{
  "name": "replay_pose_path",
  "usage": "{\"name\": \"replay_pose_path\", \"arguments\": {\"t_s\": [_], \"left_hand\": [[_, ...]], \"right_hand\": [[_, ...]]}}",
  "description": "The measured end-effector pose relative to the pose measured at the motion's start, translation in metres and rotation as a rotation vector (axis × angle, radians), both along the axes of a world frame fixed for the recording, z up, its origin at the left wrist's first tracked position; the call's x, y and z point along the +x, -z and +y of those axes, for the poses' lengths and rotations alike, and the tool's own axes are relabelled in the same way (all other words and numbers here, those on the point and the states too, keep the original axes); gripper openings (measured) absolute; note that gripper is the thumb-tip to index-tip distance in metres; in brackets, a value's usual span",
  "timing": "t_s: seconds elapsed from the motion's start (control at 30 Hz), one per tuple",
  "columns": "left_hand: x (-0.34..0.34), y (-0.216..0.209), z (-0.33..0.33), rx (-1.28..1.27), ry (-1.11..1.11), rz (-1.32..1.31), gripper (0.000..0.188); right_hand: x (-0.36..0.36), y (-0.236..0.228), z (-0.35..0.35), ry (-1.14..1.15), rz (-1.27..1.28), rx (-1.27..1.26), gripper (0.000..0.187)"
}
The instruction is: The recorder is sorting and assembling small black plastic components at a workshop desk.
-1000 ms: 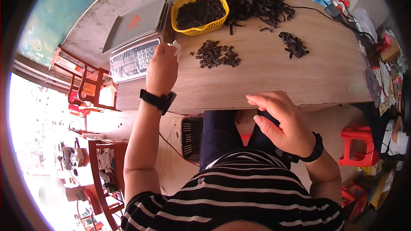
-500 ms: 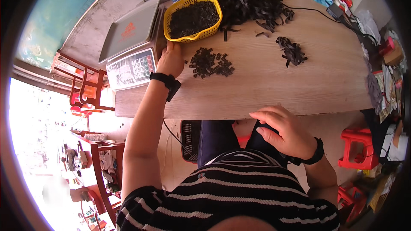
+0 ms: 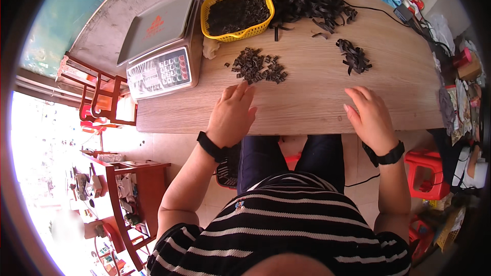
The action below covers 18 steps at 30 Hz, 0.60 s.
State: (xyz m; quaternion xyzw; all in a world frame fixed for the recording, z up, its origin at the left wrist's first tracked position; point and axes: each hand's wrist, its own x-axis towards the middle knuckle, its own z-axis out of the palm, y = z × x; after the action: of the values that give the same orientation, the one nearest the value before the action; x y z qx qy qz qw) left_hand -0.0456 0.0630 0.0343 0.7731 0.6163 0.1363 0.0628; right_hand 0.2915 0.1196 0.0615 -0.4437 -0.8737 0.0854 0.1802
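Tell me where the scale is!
In the head view, the scale is at the left end of the table, left of the yellow basket.

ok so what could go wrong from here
The left hand is right by the near edge of the pile of small black pieces, so a careless sweep could scatter them.

The long black strips lie close up to the yellow basket, so a few might get mixed in with the black bits inside.

The basket also sits close beside the scale, so a knock to one could shift the other.
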Motion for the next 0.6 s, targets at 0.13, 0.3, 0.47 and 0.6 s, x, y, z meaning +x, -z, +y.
{"name": "replay_pose_path", "arguments": {"t_s": [0.13,0.3,0.47,0.6], "left_hand": [[0.005,0.002,-0.007,0.034,0.039,-0.126,0.045],[-0.011,-0.006,-0.012,0.076,0.009,-0.027,0.046],[-0.006,-0.001,-0.001,0.077,-0.041,-0.027,0.050],[0.005,0.001,0.002,0.053,-0.025,0.054,0.050]], "right_hand": [[-0.001,0.016,0.022,0.019,-0.061,0.037,0.043],[-0.003,0.028,0.037,0.170,-0.246,-0.005,0.052],[-0.012,0.023,0.021,-0.008,-0.206,-0.112,0.052],[-0.025,0.014,0.007,-0.055,-0.134,-0.139,0.051]]}}
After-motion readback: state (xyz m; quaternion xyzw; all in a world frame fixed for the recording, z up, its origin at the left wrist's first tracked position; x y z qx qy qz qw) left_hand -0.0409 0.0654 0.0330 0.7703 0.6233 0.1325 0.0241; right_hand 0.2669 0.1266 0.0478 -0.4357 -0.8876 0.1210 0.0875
